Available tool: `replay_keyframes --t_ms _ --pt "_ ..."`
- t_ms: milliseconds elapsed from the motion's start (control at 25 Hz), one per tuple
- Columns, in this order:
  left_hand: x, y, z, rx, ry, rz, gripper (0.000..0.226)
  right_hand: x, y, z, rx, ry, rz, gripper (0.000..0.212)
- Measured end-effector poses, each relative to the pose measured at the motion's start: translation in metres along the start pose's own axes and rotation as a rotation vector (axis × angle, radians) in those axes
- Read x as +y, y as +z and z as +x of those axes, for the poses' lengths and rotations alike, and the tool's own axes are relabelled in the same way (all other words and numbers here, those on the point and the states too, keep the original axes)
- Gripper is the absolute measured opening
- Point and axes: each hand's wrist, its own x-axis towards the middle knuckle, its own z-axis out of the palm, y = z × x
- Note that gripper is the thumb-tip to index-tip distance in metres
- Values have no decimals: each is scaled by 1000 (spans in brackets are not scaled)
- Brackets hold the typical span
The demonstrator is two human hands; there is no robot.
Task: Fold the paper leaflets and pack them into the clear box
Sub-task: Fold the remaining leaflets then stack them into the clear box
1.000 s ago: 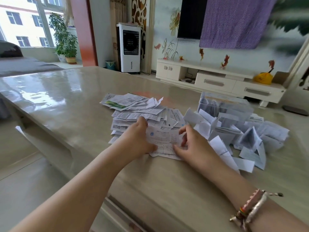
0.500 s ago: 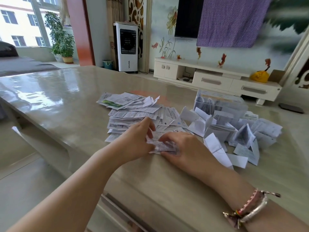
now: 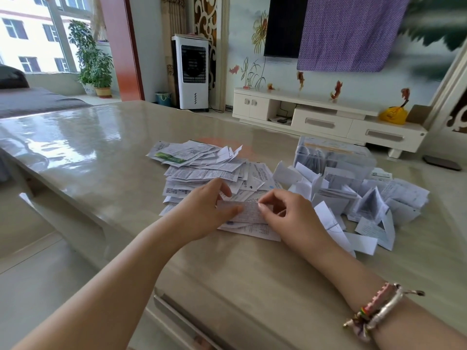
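We see a folded leaflet (image 3: 246, 213), a narrow printed strip, lying across the near edge of a loose heap of flat unfolded leaflets (image 3: 202, 165). To its right a pile of folded leaflets (image 3: 358, 203) sprawls, several standing tent-like. Behind that pile stands the clear box (image 3: 333, 157), upright, with folded papers packed on edge inside

Bright daylight enters from the window (image 3: 38, 34) at upper left; broad glare streaks the glossy table (image 3: 75, 147); shadows stay soft; wide-angle bending warps the edges; the upper right corner smears with blur.
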Motion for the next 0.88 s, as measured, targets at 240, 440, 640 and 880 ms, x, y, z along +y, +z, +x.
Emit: replay_keyframes --t_ms 240,440,640,880 --pt "-1 9 2 13 -51 288 39 5 7 4 -97 17 -349 27" --pt "2 12 3 -3 71 269 25 6 5 1 -124 -13 -411 31" --pt "0 15 2 -23 97 173 15 2 -2 -5 -150 -94 -396 31" --pt "-3 17 2 -4 113 163 23 -2 -6 -9 -169 -176 -453 38"
